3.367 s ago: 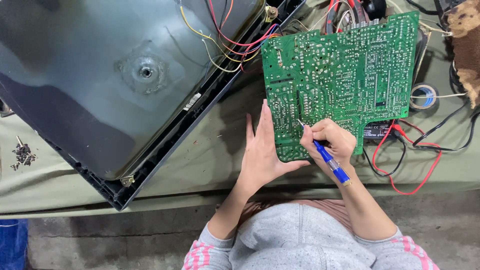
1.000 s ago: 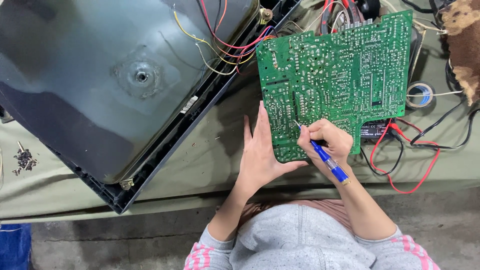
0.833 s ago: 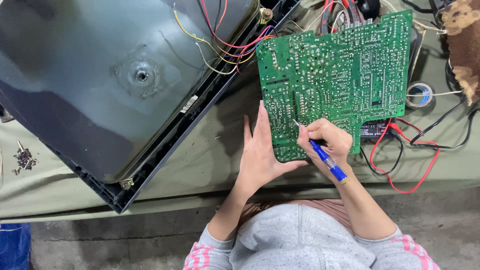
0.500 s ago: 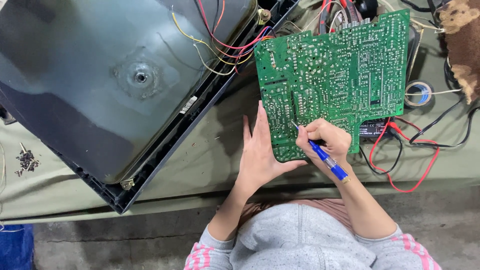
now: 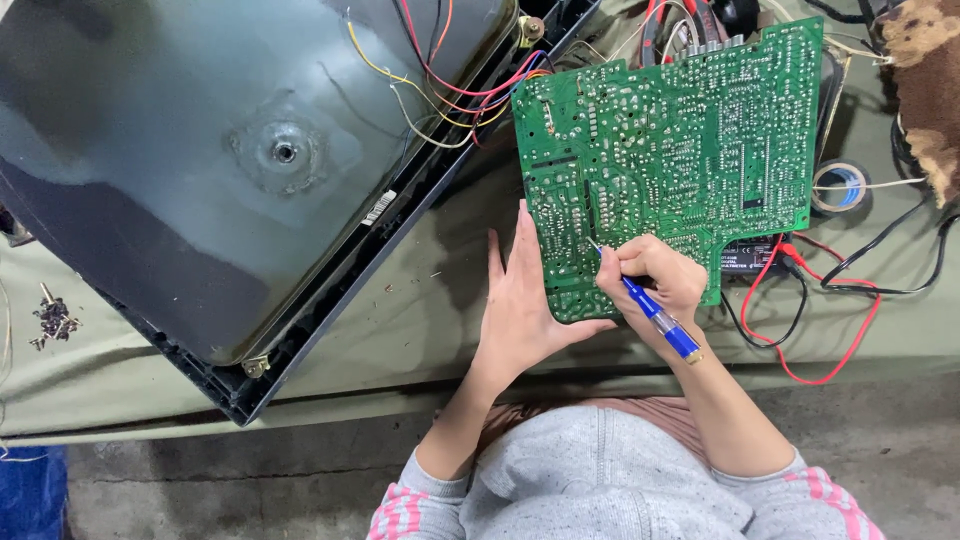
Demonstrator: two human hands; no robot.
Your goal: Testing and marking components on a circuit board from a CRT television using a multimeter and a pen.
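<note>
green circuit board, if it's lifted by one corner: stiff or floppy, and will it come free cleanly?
Probably stiff: the green circuit board lies flat and keeps a straight edge where the left hand props it. Likely light for its area, being a thin sheet. It may not lift freely: red and yellow wires run from its top edge to the picture tube, so expect tugging. The solder side looks bumpy, not slippery.

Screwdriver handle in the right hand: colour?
Blue, with a clear section, on the screwdriver in the right hand. Head view.
</note>
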